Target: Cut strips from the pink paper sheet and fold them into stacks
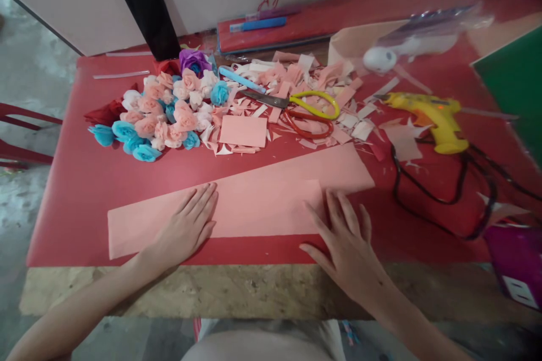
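Note:
A long strip of pink crepe-like paper (pixel 262 208) lies across the front of the red table, folded so that one layer slants over another. My left hand (pixel 188 225) rests flat on its left half, fingers together and stretched out. Near the right end of the upper layer is my right hand (pixel 342 231), fingers spread, the tips at the paper's edge; whether they press on it I cannot tell. Neither hand grips anything. Beyond the strip lie a small pink paper rectangle (pixel 243 131) and scissors (pixel 296 106) with one yellow and one red handle.
Paper flowers (pixel 156 113) in pink, blue, red and purple are heaped at the left. Paper scraps (pixel 339 76) spread behind the scissors. A yellow glue gun (pixel 440 118) with a black cord (pixel 396 180) lies at the right, near a purple box (pixel 516 259). Markers (pixel 258 24) lie at the back.

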Demonstrator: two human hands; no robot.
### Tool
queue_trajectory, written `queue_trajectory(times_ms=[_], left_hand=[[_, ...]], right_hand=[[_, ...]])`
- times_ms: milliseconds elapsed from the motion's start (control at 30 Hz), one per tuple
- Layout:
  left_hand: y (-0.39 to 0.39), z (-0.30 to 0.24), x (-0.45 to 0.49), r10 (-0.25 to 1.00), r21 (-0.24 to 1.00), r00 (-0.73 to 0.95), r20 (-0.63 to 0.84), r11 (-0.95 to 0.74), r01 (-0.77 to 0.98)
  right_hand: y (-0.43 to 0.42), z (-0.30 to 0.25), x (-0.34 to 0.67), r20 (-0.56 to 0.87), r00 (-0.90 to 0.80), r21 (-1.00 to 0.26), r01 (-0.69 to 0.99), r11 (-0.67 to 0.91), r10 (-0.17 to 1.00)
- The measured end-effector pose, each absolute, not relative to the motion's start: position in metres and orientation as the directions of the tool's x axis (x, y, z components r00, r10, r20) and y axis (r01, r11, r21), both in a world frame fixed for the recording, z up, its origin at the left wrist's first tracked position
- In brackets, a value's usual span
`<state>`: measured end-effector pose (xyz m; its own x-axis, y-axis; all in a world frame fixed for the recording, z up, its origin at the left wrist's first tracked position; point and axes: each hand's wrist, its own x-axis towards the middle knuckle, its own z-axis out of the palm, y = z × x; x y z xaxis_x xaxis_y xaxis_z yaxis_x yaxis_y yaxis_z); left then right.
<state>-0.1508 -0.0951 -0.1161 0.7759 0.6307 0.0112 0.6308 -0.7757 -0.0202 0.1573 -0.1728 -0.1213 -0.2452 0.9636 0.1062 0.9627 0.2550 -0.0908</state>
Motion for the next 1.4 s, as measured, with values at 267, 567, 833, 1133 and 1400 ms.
queue_trajectory(times_ms=[267, 567, 833, 1133, 1400], left_hand=[[-0.095, -0.115, -0.151, 0.629, -0.034, 0.777, -0.005, -0.777, 0.629], [-0.095, -0.113, -0.150, 0.634, -0.008, 0.773, -0.022, -0.773, 0.634], [-0.095, -0.112, -0.151, 0.639, -0.016, 0.768, -0.033, -0.769, 0.639], [-0.093, -0.107, -0.149, 0.638, -0.044, 0.769, -0.046, -0.770, 0.636], [-0.089, -0.076, -0.131, 0.574, 0.040, 0.815, -0.082, -0.815, 0.578]], right_hand=[[-0.152, -0.120, 0.194, 0.212, -0.499, -0.090, 0.846, 0.525, 0.840], [-0.151, -0.129, 0.206, 0.160, -0.504, -0.129, 0.842, 0.525, 0.848], [-0.146, -0.125, 0.205, 0.198, -0.589, -0.032, 0.795, 0.606, 0.783], [-0.141, -0.125, 0.207, 0.114, -0.533, -0.157, 0.824, 0.544, 0.839], [-0.140, -0.124, 0.204, 0.115, -0.505, -0.193, 0.833, 0.518, 0.855]])
